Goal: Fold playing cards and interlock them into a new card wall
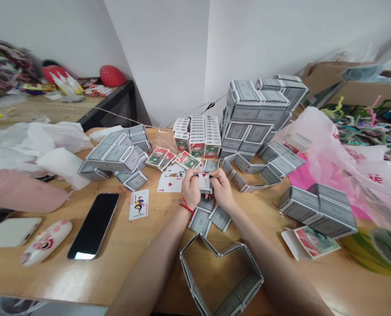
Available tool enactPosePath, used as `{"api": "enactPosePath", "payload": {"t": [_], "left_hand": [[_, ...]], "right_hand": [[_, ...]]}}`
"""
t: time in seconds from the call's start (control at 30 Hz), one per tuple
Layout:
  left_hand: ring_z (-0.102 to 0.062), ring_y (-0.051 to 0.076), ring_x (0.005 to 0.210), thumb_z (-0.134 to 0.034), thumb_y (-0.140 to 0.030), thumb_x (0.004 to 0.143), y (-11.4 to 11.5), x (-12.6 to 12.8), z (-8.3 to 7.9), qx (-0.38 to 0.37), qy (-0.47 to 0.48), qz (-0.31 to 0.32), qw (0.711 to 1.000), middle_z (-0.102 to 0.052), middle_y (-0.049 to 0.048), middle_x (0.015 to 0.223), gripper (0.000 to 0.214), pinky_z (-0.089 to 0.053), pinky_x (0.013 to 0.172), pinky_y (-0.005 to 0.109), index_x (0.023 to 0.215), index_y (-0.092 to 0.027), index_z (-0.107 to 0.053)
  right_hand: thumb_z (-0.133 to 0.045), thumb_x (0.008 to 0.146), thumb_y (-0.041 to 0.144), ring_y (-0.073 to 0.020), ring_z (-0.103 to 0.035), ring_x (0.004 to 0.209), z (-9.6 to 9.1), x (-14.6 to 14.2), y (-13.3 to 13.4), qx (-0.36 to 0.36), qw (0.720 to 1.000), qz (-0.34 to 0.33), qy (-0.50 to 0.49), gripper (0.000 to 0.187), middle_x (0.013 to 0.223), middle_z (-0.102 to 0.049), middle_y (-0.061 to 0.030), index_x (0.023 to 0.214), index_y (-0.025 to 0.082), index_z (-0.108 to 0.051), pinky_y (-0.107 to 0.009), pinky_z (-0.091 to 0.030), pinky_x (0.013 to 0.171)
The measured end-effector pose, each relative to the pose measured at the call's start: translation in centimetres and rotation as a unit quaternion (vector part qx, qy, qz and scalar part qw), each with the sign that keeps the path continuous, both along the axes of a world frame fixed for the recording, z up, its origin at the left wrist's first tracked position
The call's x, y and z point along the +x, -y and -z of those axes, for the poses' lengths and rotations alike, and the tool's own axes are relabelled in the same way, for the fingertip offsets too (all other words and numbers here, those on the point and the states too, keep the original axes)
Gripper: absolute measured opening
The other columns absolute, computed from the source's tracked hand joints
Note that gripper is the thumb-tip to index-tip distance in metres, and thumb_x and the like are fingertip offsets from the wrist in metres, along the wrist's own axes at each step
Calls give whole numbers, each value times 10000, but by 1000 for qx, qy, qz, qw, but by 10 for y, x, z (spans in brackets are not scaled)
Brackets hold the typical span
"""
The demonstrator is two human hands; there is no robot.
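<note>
Clock positions are taken from the hands. A smooth wooden table (50, 281) carries, at 1 o'clock, a stepped tower (248, 118) of grey-patterned card blocks; at 6, an open heart-shaped frame (243, 287), standing between the forearms (157, 259); at 12, rows of red-green card boxes (198, 138), lettering too small to read; at 8, a glossy phone (94, 226). At centre, the left hand (191, 188) and right hand (222, 188) pinch a white card (204, 181) bearing a red heart.
</note>
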State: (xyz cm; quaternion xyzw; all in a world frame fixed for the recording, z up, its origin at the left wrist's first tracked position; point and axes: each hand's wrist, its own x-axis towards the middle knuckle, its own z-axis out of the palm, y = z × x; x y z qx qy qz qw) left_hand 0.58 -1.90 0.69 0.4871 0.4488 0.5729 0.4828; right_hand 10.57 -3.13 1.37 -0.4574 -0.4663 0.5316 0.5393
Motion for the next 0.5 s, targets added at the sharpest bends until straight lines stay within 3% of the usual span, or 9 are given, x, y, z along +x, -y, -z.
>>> {"api": "enactPosePath", "payload": {"t": [0.3,0.5], "left_hand": [[-400,69,392,-369,-155,710,-2,0,-1,-2,10,-33,999,-444,-41,526,128,-307,352,180,693,-172,-494],[-370,81,402,-375,-172,696,1,-1,-10,10,10,-37,999,-418,-34,505,119,-270,368,198,646,-169,-482]], "right_hand": [[-389,782,227,-92,-466,329,2,1,2,24,999,5,35,35,493,-458,87,800,237,-417,-201,-366,306],[-393,774,237,-99,-474,365,6,2,3,19,999,-22,18,37,558,-489,68,796,235,-423,-217,-375,340]]}}
